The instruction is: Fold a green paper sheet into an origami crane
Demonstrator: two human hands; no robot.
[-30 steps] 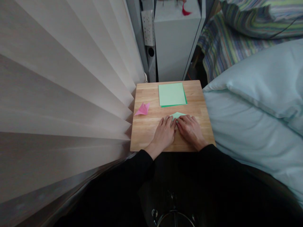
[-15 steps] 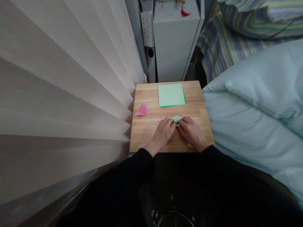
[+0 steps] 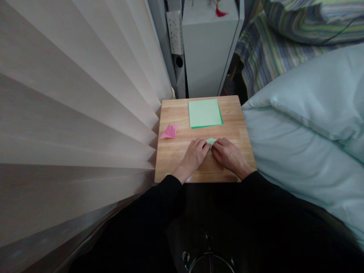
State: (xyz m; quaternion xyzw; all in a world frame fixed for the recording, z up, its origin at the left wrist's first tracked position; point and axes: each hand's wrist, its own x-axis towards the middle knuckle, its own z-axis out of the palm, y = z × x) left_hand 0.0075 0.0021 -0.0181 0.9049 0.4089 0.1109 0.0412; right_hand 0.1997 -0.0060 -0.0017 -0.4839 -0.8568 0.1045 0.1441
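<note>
A small piece of folded light green paper [image 3: 211,141] lies on the wooden table, mostly covered by my fingers. My left hand [image 3: 196,152] grips its left side, fingers bent and pressed together. On the other side my right hand [image 3: 227,152] pinches the paper with curled fingers. The two hands nearly meet at the paper's near edge, and the fold lines are hidden under them. Farther back rests a stack of square green paper sheets [image 3: 205,113]. A pink folded paper figure [image 3: 170,131] sits near the table's left edge.
The small wooden table [image 3: 173,159] stands between a pleated pale curtain [image 3: 113,94] on the left and a light blue quilt [image 3: 301,125] on the right. Behind it is a white cabinet [image 3: 209,57] with a red tassel [image 3: 219,10] on top. A striped cloth [image 3: 264,57] lies at back right.
Both hands stay on the green paper with only slight finger movement. The whole view has shifted slightly, so everything appears a little higher and farther left.
</note>
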